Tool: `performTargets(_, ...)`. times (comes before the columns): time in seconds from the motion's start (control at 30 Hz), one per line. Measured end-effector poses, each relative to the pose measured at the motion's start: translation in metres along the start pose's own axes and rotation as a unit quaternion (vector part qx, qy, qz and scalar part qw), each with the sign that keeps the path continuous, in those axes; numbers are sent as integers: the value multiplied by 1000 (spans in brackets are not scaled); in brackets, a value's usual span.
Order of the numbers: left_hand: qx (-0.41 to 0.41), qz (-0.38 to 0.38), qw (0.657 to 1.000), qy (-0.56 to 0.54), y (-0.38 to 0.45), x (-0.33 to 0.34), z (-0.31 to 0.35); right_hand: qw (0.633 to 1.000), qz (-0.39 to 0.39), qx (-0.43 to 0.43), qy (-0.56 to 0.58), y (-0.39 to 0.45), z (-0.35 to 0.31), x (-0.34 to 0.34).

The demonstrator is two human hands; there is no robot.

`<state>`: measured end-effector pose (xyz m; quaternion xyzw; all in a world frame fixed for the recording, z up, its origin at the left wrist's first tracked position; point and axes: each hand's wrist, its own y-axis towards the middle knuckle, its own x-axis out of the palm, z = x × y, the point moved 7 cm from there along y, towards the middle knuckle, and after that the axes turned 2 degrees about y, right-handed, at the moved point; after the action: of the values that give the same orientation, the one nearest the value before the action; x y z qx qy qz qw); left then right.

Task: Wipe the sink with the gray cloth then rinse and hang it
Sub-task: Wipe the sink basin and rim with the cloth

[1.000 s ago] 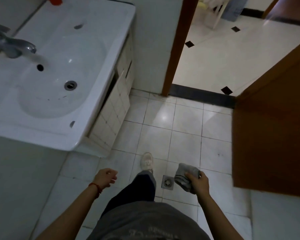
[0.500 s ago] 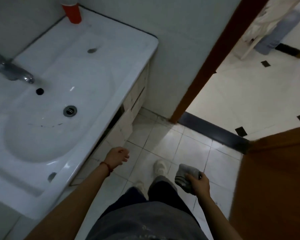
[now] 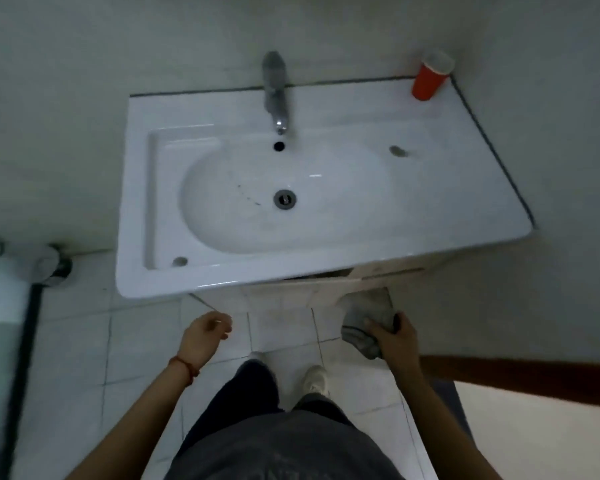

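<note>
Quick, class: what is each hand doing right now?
Left hand: open, fingers loosely curled, holding nothing.
Right hand: gripping the gray cloth, below the sink front.

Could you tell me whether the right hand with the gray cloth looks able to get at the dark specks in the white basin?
Probably yes: the right hand holds the crumpled gray cloth below the white ceramic sink, and nothing lies over the dark specks.
</note>
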<state>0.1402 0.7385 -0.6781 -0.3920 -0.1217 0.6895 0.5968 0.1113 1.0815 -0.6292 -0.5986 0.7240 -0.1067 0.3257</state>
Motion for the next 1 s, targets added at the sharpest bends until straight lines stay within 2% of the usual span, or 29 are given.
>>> performTargets(0.2, 77, 179, 981, 4, -26, -72, 7, 982, -154, -113, -12, 10, -89, 92)
performTargets(0.37, 137, 306, 942, -7, -25, -124, 22, 960, -189, -199, -54, 13, -146, 167)
performTargets(0.43, 154, 333, 930, 24, -15, -140, 22, 951, -197, -228, -70, 13, -166, 195)
performTargets(0.57, 149, 313, 927, 142, 14, -149, 19, 921, -203, -301, -140, 16, -201, 244)
performTargets(0.63, 140, 281, 928, 199, 29, -143, 21, 890, -211, -363, -180, 15, -218, 269)
performTargets(0.73, 124, 242, 931, 244, 45, -131, 21, 824, -252, -425, -279, 16, -226, 313)
performTargets(0.9, 100, 244, 921, 286, 50, -125, 13, 676, -350, -513, -397, 2, -203, 363)
performTargets(1.0, 95, 246, 917, 300, 52, -125, 11, 630, -402, -514, -420, 4, -184, 355)
